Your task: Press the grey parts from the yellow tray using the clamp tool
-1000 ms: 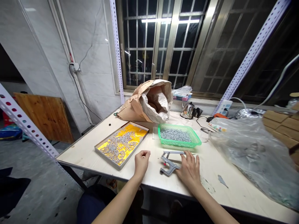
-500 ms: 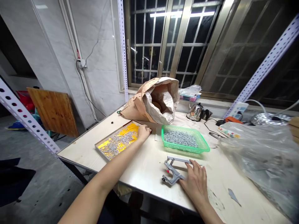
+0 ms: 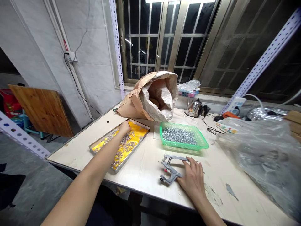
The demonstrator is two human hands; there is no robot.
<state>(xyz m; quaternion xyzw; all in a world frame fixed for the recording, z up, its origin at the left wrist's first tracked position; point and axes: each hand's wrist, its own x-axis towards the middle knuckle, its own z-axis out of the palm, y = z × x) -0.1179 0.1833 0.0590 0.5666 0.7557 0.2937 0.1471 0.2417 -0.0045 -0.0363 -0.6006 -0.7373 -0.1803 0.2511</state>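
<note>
- Toward the left edge of the tabletop [image 3: 145, 166]: a shallow tray [image 3: 139, 131] with a yellow lining. Its long axis runs obliquely from the near left edge toward the far side. Small metal pins [image 3: 125, 146] lie loose across it, thickest along its left half.
- Left hand [image 3: 124, 127]: the arm is stretched well forward across the near edge. The hand is palm down at the tray's far left corner, with the fingers curled onto the pins. Whether a pin is pinched between them cannot be told.
- Right hand [image 3: 193, 180]: close to the near edge and right of centre. It lies flat with the fingers loosely spread, resting on the handles of a grey hand press tool [image 3: 169, 171] and gripping nothing.
- Hand press tool: flat on the tabletop. Its two arms spread toward the left edge, with a small spring between them, and the closed end is under the right hand.
- Relation: the pins lie directly under the left hand and well apart from the right. The tool lies to the right of the tray, touching only the right hand.
- Green basket [image 3: 204, 146]: just beyond the tool and filled with similar metal pins.
- Paper sack [image 3: 150, 97]: at the far edge, open, just behind the tray.
- Clear plastic bag [image 3: 263, 157]: bulky, toward the right edge.
- Kettle [image 3: 194, 108]: at the far edge.
</note>
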